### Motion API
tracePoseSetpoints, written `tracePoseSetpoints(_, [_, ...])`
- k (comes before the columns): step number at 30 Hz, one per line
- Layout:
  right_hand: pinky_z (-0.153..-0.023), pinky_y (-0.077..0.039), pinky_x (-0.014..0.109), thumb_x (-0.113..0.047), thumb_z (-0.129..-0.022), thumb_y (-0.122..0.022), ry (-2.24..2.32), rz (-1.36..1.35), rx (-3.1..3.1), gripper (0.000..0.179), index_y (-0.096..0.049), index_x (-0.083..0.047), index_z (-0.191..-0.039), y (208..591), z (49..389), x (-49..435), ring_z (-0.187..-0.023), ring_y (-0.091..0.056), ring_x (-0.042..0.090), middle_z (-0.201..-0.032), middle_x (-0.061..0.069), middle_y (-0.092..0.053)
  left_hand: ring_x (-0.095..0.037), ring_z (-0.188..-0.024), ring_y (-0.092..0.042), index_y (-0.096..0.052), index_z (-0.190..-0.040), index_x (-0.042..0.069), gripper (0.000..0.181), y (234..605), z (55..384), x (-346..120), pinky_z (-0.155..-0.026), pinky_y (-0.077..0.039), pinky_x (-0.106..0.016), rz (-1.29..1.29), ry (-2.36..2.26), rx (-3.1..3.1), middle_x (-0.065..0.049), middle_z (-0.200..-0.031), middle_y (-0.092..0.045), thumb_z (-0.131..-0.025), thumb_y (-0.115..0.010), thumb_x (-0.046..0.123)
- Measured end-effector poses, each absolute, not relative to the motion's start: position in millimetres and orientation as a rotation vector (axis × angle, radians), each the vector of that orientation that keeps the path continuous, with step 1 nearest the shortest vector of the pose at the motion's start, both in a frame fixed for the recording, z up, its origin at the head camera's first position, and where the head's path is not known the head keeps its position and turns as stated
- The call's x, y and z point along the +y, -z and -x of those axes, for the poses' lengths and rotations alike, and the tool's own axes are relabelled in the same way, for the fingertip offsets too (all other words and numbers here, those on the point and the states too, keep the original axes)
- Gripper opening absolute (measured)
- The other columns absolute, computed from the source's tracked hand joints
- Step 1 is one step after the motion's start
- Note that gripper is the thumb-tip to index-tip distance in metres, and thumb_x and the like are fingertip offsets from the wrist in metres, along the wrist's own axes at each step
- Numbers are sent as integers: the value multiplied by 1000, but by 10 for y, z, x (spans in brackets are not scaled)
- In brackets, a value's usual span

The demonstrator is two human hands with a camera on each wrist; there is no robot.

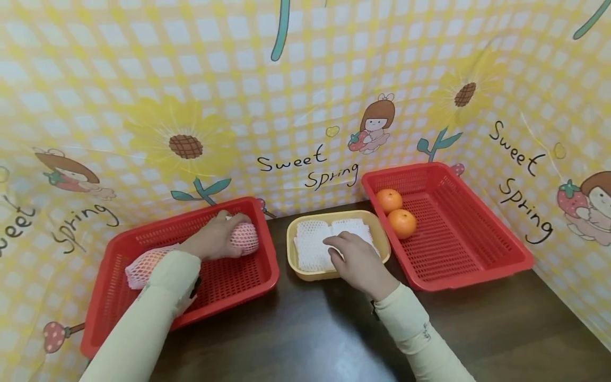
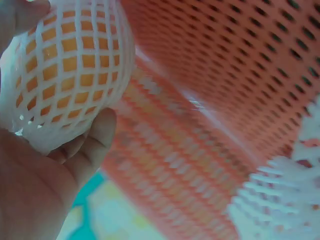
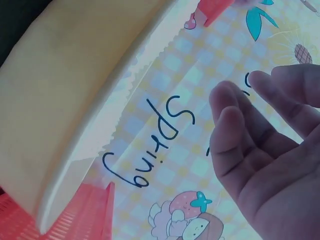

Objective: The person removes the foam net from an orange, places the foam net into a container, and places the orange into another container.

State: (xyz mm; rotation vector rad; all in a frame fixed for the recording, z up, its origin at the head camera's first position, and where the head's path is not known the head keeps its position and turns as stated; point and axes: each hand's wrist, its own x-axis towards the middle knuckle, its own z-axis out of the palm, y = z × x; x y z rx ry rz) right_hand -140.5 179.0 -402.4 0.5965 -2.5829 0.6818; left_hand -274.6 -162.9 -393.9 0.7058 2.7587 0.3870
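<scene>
In the head view my left hand point(image 1: 216, 239) reaches into the left red basket point(image 1: 238, 292). It grips an orange in a foam net sleeve point(image 1: 245, 239) near that basket's right end. The left wrist view shows the thumb and fingers curled round this netted orange point(image 2: 70, 65). Another netted fruit point(image 1: 145, 265) lies at the basket's left, partly hidden by the forearm. My right hand point(image 1: 358, 260), holding nothing, hovers over a small yellow basket point(image 1: 305, 276) with flat white foam nets point(image 1: 312, 244) inside. Its fingers point(image 3: 230, 130) are loosely bent in the right wrist view.
A second red basket point(image 1: 477, 281) stands on the right, with one orange point(image 1: 390, 201) and another orange point(image 1: 402, 224) along its left side. All the baskets sit on a dark wooden table point(image 1: 305, 329). A yellow checked cloth point(image 1: 296, 106) rises behind and at the sides.
</scene>
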Motion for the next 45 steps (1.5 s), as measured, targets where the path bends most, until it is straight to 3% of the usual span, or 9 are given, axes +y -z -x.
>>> tracePoseSetpoints(6, [-75,-52,37,-7,-92,-68,-793,-688,-2593,19,-75,-6,-110,4007,1385,1735,-81,-63,18,-92,2,-68,-29,-113,-47,-48,-144,31,75,3717,2400,-1488,-86,-51,-47,-889,-463,2825,-10,-131,-42,-77,-82,29])
tracePoseSetpoints(11, [-73,-51,33,-6,-94,-67,-881,-749,-2582,18,-75,-6,-110,3969,1367,1699,-78,-60,14,-95,2,-70,-24,-111,-45,-50,-143,33,75,3533,2070,-1445,-80,-51,-41,-1014,-596,2876,-5,-131,-42,-75,-82,27])
tracePoseSetpoints(16, [-77,-53,34,-5,-94,-66,-1079,-836,-2586,20,-75,-6,-112,3904,1307,1635,-83,-62,13,-102,6,-73,-18,-107,-50,-50,-138,39,76,3382,1745,-1414,-81,-53,-43,-1095,-889,2858,4,-127,-41,-73,-88,26])
tracePoseSetpoints(19, [-83,-54,33,-7,-96,-67,-1292,-913,-2570,20,-75,-8,-114,3845,1238,1566,-91,-64,10,-106,3,-73,-16,-109,-51,-51,-135,35,75,3336,1563,-1395,-82,-52,-43,-1192,-1070,2804,5,-129,-42,-71,-88,21])
tracePoseSetpoints(22, [-78,-56,35,-9,-98,-67,-1572,-967,-2505,21,-74,-10,-117,3769,1161,1492,-87,-65,11,-104,0,-72,-16,-115,-48,-51,-133,29,75,3318,1427,-1360,-86,-52,-42,-1306,-1186,2727,4,-131,-43,-68,-89,18])
tracePoseSetpoints(25, [-63,-57,37,-8,-98,-66,-1847,-933,-2386,26,-71,-10,-124,3704,1086,1434,-71,-64,16,-92,1,-70,-16,-118,-46,-50,-133,28,77,3326,1342,-1326,-88,-52,-39,-1360,-1238,2669,5,-133,-43,-68,-90,18])
tracePoseSetpoints(29, [-50,-55,36,2,-98,-61,-2092,-883,-2137,24,-68,4,-121,3665,1025,1376,-57,-59,17,-78,8,-65,-17,-119,-46,-49,-135,27,77,3359,1266,-1302,-89,-51,-38,-1377,-1282,2605,4,-135,-42,-70,-90,19])
tracePoseSetpoints(36, [-82,-54,29,12,-93,-59,-2073,-912,-1919,18,-70,12,-108,3673,998,1278,-97,-61,19,-107,17,-66,-20,-122,-44,-44,-142,22,84,3391,1184,-1278,-94,-48,-38,-1377,-1367,2546,0,-139,-40,-71,-89,18])
tracePoseSetpoints(45, [-81,-55,29,5,-93,-63,-2232,-816,-2158,33,-59,11,-125,3707,893,1182,-99,-63,18,-114,17,-64,-23,-125,-44,-35,-151,13,95,3455,1148,-1277,-100,-43,-35,-1351,-1485,2519,-3,-145,-39,-71,-87,14])
